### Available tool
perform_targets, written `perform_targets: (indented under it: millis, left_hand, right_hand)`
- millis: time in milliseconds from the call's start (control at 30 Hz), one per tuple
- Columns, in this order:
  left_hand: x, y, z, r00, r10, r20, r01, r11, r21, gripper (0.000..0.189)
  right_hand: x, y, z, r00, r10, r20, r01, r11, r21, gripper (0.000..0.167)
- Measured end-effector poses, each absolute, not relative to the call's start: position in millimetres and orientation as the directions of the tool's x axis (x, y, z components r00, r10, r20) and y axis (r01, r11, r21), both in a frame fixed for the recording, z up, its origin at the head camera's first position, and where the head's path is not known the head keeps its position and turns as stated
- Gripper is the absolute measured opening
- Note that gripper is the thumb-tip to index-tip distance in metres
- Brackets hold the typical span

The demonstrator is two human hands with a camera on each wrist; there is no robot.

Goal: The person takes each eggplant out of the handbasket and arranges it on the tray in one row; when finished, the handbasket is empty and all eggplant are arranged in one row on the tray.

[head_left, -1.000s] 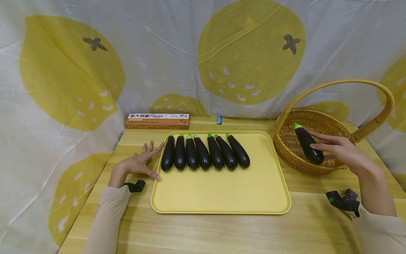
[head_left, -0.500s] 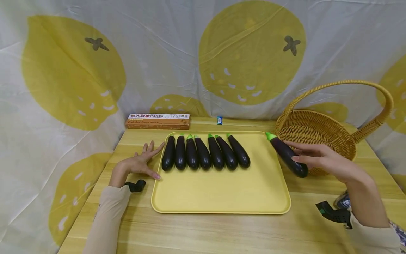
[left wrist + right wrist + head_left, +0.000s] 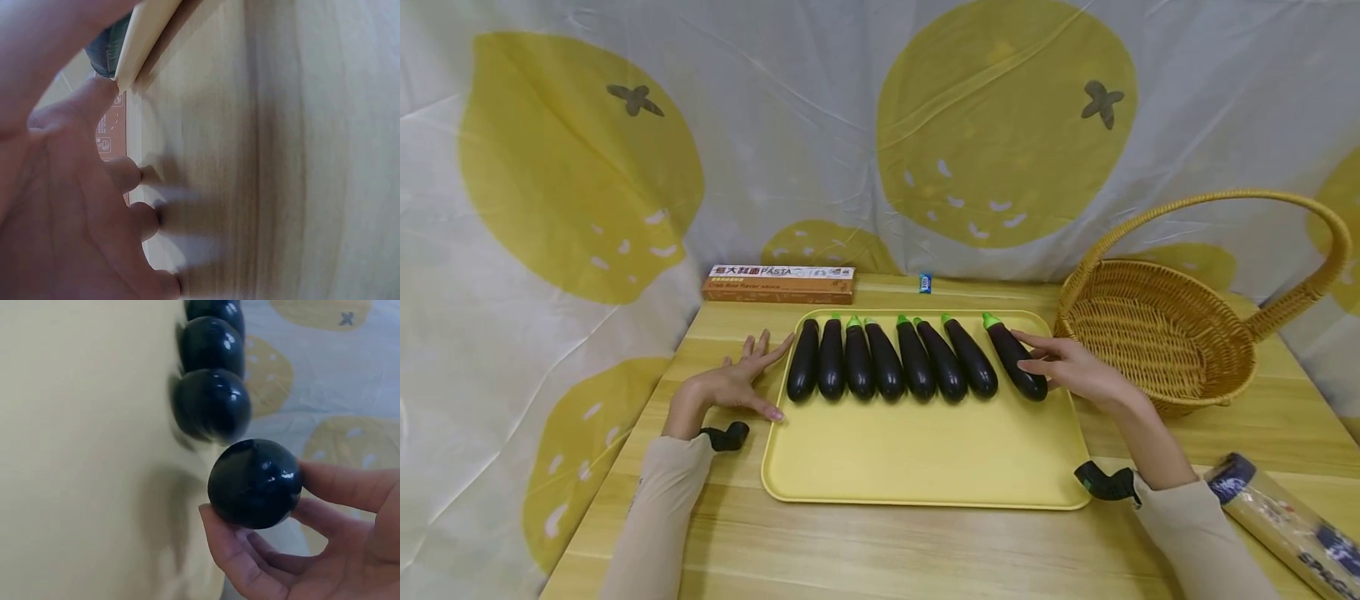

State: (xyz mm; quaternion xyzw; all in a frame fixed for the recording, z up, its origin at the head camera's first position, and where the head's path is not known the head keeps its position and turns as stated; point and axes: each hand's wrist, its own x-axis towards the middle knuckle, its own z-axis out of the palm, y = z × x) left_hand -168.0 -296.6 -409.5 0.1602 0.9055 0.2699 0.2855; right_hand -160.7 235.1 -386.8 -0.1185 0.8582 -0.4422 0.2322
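Note:
My right hand [image 3: 1071,367] pinches a dark purple eggplant [image 3: 1017,360] with a green stem end over the right part of the yellow tray [image 3: 925,454]. In the right wrist view the rounded end of this eggplant [image 3: 255,484] sits between thumb and fingers, and a shadow falls on the tray beside it. Several more eggplants [image 3: 917,358] lie side by side in a row along the tray's far half. My left hand [image 3: 730,385] has its fingers spread at the tray's left rim, thumb and index finger touching it. Its other fingertips rest on the table in the left wrist view.
A wicker basket [image 3: 1232,367] with a tall handle stands right of the tray, its woven bottom showing. A pasta box [image 3: 778,286] and a small blue packet [image 3: 925,283] lie behind the tray. A long clear-wrapped package [image 3: 1292,525] lies at the front right.
My right hand has lifted the eggplant out of the basket and carried it left over the tray, beside the row. The left hand has stayed in place. The package at front right has come into view.

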Motion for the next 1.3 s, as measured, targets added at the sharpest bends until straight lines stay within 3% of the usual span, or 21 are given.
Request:
perform_targets:
  millis: [1067, 1300]
  left_hand:
    - [-163.5, -300.6, -408.6, -0.786, 0.444, -0.431, 0.140, 0.807, 0.574, 0.132]
    - [-157.1, -309.4, -400.7, -0.804, 0.455, -0.383, 0.138, 0.769, 0.624, 0.128]
  right_hand:
    - [-174.6, 217.6, -412.2, -0.862, -0.416, -0.290, -0.008, 0.583, -0.812, 0.066]
    - [-176.7, 216.8, -408.5, -0.869, -0.403, -0.286, -0.004, 0.584, -0.812, 0.069]
